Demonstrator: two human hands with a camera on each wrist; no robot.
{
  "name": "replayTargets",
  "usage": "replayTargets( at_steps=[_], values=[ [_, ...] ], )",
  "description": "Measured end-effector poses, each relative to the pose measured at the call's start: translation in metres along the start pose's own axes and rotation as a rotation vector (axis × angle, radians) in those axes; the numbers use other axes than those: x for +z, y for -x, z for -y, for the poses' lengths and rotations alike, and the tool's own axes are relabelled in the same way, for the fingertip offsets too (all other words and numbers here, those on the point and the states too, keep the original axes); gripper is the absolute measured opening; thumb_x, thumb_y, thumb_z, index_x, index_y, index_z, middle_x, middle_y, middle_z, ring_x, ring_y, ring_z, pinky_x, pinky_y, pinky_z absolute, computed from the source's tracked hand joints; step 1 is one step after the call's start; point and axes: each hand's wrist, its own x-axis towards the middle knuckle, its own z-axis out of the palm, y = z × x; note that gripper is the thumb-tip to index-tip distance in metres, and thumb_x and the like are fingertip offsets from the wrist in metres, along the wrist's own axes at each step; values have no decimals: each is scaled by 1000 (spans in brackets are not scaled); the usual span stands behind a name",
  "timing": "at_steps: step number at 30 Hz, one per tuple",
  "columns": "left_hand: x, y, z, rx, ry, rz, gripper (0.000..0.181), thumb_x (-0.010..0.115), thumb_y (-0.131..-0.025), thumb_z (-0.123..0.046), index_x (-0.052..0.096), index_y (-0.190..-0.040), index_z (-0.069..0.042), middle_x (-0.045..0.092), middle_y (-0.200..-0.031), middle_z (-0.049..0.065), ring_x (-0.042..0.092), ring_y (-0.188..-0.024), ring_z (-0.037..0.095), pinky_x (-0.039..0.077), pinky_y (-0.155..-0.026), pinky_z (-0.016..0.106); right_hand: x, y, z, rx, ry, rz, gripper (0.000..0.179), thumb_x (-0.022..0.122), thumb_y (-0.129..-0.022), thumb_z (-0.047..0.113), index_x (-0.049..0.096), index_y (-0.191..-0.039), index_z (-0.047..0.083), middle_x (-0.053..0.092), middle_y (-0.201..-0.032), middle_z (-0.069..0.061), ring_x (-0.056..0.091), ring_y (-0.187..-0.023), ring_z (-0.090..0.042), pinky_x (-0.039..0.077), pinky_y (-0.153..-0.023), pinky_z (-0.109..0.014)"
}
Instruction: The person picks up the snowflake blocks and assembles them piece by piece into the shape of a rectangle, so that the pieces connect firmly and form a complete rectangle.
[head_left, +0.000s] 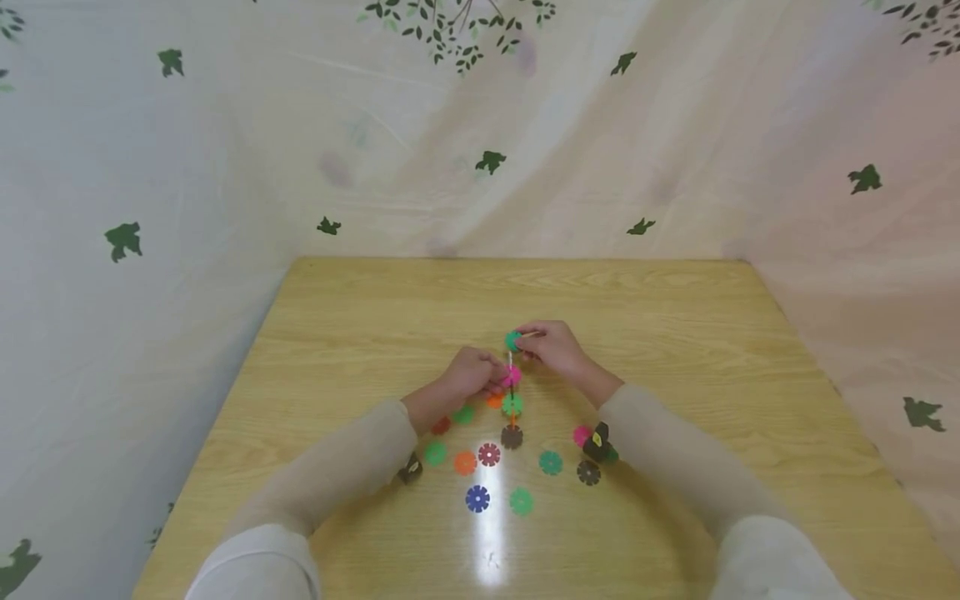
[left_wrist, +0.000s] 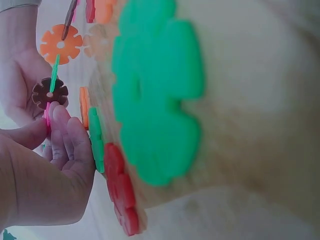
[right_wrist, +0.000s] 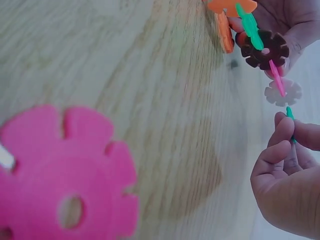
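Observation:
A chain of slotted flower-shaped plastic discs runs away from me over the table. My left hand (head_left: 472,373) pinches the chain at its pink disc (head_left: 512,376). Between the pink disc and a dark brown disc (left_wrist: 50,94), its thumb and fingers show in the left wrist view. At the chain's far end is a white disc (right_wrist: 283,92). My right hand (head_left: 551,346) pinches a teal green disc (head_left: 513,340) by thumb and fingers, its edge right at the white disc's rim. Nearer me, the chain holds a green disc (head_left: 512,405) and a brown disc (head_left: 512,436).
Loose discs lie on the wooden table (head_left: 360,300) in front of the chain, among them a blue disc (head_left: 477,498), a light green disc (head_left: 521,501) and a dark red disc (head_left: 489,454). A pink disc (head_left: 582,436) lies near the right forearm. A patterned curtain (head_left: 420,125) surrounds the table.

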Motion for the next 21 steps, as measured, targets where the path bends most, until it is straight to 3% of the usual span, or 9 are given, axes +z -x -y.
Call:
replayTargets(
  at_steps=[12, 21],
  values=[
    [-1, 1, -2, 20, -25, -1, 12, 66, -94, -5, 72, -97, 4, 73, -76, 11, 66, -61, 14, 59, -57, 23, 10, -3, 0, 4, -45, -5, 26, 66, -96, 4, 67, -119, -8, 70, -82, -2, 63, -69, -11, 54, -61, -18],
    [0, 0, 0, 17, -24, -25, 10, 65, -92, -1, 73, -93, 4, 71, -73, 9, 63, -59, 15, 59, -54, 23, 12, 2, 3, 10, -79, 40, 30, 65, -97, 2, 64, -123, -11, 73, -96, -20, 70, -75, -14, 63, -73, -27]
  ],
)
